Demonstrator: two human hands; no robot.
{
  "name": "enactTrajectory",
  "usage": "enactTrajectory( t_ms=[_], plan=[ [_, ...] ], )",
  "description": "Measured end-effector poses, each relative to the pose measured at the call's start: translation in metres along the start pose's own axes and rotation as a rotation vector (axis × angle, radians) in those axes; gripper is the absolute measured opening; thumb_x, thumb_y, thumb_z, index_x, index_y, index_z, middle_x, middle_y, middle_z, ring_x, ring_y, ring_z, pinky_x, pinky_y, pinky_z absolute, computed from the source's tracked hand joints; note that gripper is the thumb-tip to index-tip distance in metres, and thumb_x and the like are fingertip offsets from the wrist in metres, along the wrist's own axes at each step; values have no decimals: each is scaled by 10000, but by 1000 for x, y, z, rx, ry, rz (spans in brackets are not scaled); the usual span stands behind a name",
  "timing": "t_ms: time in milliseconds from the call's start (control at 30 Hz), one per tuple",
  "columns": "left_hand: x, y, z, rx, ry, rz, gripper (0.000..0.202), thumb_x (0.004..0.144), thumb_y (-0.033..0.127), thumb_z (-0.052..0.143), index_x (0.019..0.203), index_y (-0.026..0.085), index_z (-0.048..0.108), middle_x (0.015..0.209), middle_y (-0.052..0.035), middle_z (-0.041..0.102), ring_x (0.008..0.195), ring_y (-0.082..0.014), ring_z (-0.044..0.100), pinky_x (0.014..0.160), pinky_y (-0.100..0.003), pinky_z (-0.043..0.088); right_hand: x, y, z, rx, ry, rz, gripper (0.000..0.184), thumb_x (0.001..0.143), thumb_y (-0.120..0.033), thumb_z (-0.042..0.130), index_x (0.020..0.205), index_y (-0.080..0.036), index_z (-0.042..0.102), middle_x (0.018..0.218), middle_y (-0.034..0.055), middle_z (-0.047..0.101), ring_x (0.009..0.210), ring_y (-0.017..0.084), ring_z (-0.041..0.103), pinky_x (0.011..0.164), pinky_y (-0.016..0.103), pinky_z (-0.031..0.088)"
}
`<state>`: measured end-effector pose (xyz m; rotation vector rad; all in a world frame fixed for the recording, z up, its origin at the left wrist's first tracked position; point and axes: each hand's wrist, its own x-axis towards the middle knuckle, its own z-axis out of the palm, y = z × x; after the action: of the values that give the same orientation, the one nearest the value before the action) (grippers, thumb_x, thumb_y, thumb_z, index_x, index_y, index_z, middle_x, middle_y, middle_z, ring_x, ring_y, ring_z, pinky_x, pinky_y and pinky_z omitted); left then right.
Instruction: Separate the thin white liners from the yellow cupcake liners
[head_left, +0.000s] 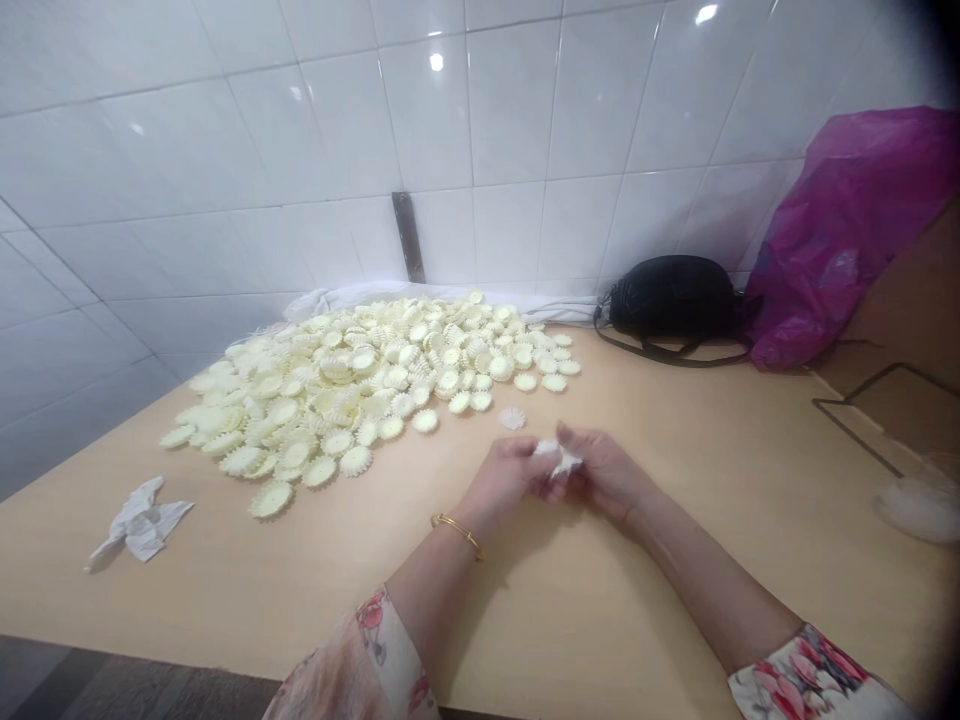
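My left hand (504,475) and my right hand (604,470) meet over the middle of the wooden table (675,560). Both pinch one small white frilled piece (559,458) between their fingertips. A gold bangle (457,533) sits on my left wrist. Just beyond the hands lies a single white frilled disc (512,418). Further back and to the left spreads a large heap of pale yellow frilled discs (360,385).
A crumpled white cloth (139,522) lies near the left front edge. A black bag (671,300) and a magenta plastic bag (847,230) lean against the tiled wall at the back right. A thin metal frame (862,425) and a clear plastic bag (919,505) sit at the right.
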<state>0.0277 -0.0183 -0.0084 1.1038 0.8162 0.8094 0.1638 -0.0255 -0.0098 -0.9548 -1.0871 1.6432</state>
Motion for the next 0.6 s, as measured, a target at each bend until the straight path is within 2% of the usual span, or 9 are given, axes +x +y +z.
enactTrajectory(
  t_ms=[100, 167, 267, 333, 467, 600],
  plan=[
    [2, 0, -1, -94, 54, 4, 288, 658, 348, 689, 747, 85, 610, 613, -60, 606, 486, -100, 549, 502, -226, 440, 0, -3, -1, 18, -2, -26, 419, 703, -557, 609, 646, -142, 615, 513, 28, 590, 478, 132, 534, 555, 284, 440],
    [4, 1, -2, -157, 123, 26, 259, 666, 312, 686, 756, 80, 610, 623, -65, 607, 483, -98, 549, 492, -223, 439, 1, -3, -3, -29, 41, -51, 389, 684, -540, 633, 663, -153, 608, 554, 31, 599, 520, 142, 543, 544, 278, 434],
    [5, 2, -2, -216, 206, 50, 208, 682, 270, 674, 737, 81, 608, 638, -65, 607, 483, -92, 547, 477, -213, 433, 4, -2, -7, -192, 176, -114, 368, 624, -511, 689, 581, -177, 540, 533, 6, 557, 500, 128, 492, 459, 248, 378],
    [5, 2, -2, -222, 222, 43, 185, 688, 252, 666, 715, 80, 606, 647, -67, 607, 487, -92, 548, 475, -215, 436, 5, 0, -9, -315, 253, -171, 385, 606, -513, 697, 556, -186, 498, 523, -12, 521, 473, 106, 434, 421, 230, 331],
    [7, 3, -5, -248, 274, 39, 145, 700, 217, 639, 708, 77, 599, 617, -58, 594, 479, -96, 542, 471, -220, 441, 7, 1, -12, -456, 338, -241, 356, 665, -503, 640, 599, -190, 484, 538, -26, 488, 467, 91, 387, 418, 222, 303],
    [9, 5, -12, -257, 419, 103, 150, 700, 238, 636, 700, 98, 582, 591, -34, 571, 486, -93, 542, 472, -213, 438, 10, 1, -20, -563, 561, -261, 294, 712, -465, 572, 643, -204, 457, 555, -26, 489, 463, 107, 424, 436, 242, 332]
  ],
)
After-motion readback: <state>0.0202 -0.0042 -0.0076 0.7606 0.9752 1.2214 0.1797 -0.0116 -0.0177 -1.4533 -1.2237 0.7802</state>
